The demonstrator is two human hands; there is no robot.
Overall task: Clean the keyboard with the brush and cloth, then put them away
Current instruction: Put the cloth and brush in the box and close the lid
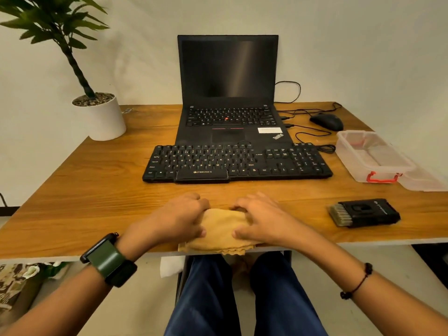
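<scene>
A yellow cloth (221,232) lies folded at the desk's near edge, its hem hanging slightly over. My left hand (180,218) grips its left side with curled fingers. My right hand (260,218) holds its right side, thumb and fingers curled on the fabric. The black keyboard (238,162) lies beyond my hands, in front of the laptop. The black brush (363,212) rests on the desk to the right, bristles pointing left, apart from both hands.
An open black laptop (228,93) stands behind the keyboard. A clear plastic box (373,155) with a red latch sits at the right, its lid (423,181) beside it. A mouse (327,121) and cables lie at the back right. A potted plant (101,117) occupies the back left.
</scene>
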